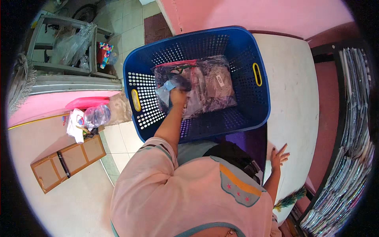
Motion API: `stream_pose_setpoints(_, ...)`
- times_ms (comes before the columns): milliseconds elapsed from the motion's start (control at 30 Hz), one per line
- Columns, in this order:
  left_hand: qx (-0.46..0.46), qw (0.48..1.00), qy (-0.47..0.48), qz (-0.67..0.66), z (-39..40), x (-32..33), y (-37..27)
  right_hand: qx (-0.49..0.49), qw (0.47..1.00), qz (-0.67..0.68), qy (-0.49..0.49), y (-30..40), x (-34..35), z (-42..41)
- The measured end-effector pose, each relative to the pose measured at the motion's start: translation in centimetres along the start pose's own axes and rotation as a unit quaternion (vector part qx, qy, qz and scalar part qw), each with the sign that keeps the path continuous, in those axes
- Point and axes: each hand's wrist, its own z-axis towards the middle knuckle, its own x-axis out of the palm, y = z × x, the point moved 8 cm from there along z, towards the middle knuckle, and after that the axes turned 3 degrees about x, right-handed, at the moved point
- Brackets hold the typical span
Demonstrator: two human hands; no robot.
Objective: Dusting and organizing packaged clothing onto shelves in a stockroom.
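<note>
My left hand [178,97] reaches into a large blue plastic laundry basket [260,109] with yellow-rimmed handle holes. It is blurred and appears closed on a dark bundle [182,82] with a light blue patch beside it; what the bundle is cannot be told. Under and around it lie garments in clear plastic bags, among them a brownish packed garment [220,83] with a white tag and a pale one [194,103]. My right hand [279,157] rests on a white tabletop [291,97] to the right of the basket, its fingers spread and holding nothing.
Stacked plastic-wrapped packets [352,118] fill a dark rack at the far right. A feather duster [291,198] lies by the table's near edge. At left are a large clear plastic bottle [97,115], a wooden frame [69,163] and a grey metal-framed stand [63,69] holding clear plastic.
</note>
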Motion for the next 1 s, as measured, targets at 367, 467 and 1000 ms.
stream_pose_setpoints(367,0.345,0.913,0.033,-0.215,-2.6,-0.5,-16.1,0.019,1.0,-0.005,-0.021,-1.5,0.2,0.6)
stream_pose_setpoints(467,0.265,0.94,-0.085,-0.196,2.0,-5.2,-9.7,0.008,0.999,-0.02,-0.045,-1.1,0.2,0.9)
stream_pose_setpoints(1000,-0.098,0.831,0.27,-0.475,-3.9,4.7,-0.8,0.005,0.998,-0.014,-0.06,-1.4,0.3,0.8)
